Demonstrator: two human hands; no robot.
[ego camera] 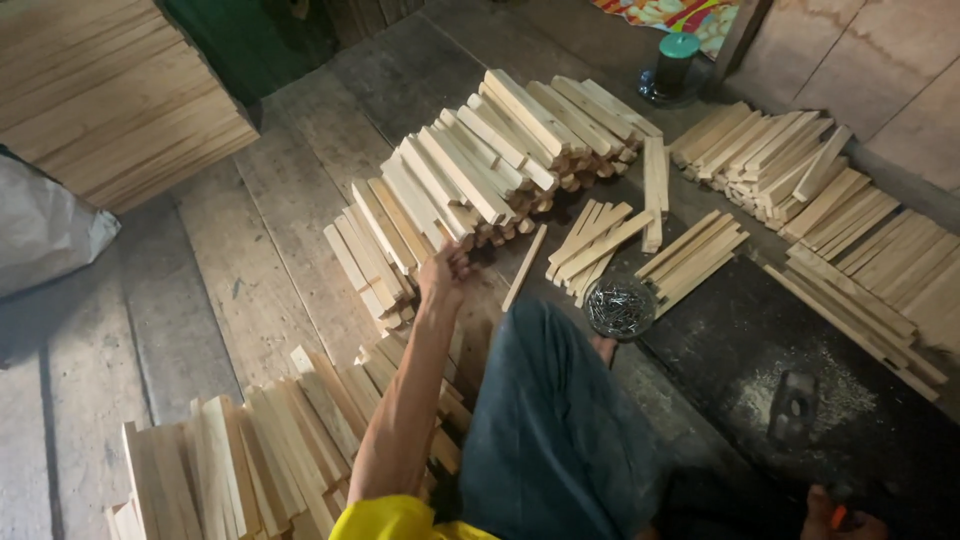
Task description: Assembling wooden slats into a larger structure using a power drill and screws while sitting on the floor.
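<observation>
A tall block of stacked planks (105, 95) fills the upper left, with a grey sack (45, 230) below it on the worn plank floor (240, 260). Near the bottom edge a heap of pale wooden slats (240, 465) stands on end, leaning.

The person's left arm stretches straight up the frame from a yellow sleeve (395, 520), and the left hand (443, 272) reaches the near edge of the big slat pile (480, 170), fingers curled against a slat end; whether it truly grips one cannot be told. The pile's slats lie side by side, their long axes running from lower right to upper left.

Right of the knee sits a round tin of nails (619, 307); a hammer (793, 403) lies on dark matting. The right hand (838, 520), at the bottom edge, is mostly cut off, its state unclear.
</observation>
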